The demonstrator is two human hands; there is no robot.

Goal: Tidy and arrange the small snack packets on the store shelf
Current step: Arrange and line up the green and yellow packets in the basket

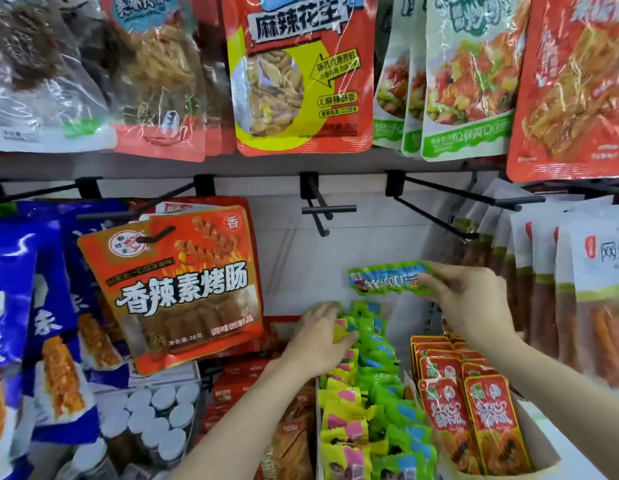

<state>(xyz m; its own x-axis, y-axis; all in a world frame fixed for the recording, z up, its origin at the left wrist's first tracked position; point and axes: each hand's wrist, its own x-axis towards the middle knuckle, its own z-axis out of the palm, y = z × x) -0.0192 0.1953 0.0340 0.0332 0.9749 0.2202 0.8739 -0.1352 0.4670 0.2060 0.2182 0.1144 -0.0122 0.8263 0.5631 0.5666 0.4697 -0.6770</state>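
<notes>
Head view: a small green-and-blue snack packet (387,278) is held sideways in the air above the shelf display, pinched at its right end by the right hand (474,299), fingers curled around its edge. Just below, the left hand (322,336) lies with fingers nearly straight on the far end of a row of green and yellow packets (367,393), pressing on them, not gripping. These small packets stand packed on edge in 2 loose columns, yellow with pink labels to the left, green with blue labels to the right, inside a white box (316,427) whose left wall shows as a thin pale strip. Touching that row on the right, 2 columns of red packets (474,417) with yellow borders stand in a white cardboard tray (540,441).

Left of the hands, an orange bag of spicy vegetarian sausage (176,289) hangs tilted from a black peg (155,235). Beside it, blue bags (27,306) fill the left edge, and jars with white lids (155,420) sit below them. An empty black hook (318,211) juts from the white back panel above the held packet. On the rail overhead hangs a red-and-yellow peanut bag (301,74), flanked by green-and-white bags (467,81) on the right and clear-fronted bags (93,74) on the left. White pouches (585,292) hang at the far right.
</notes>
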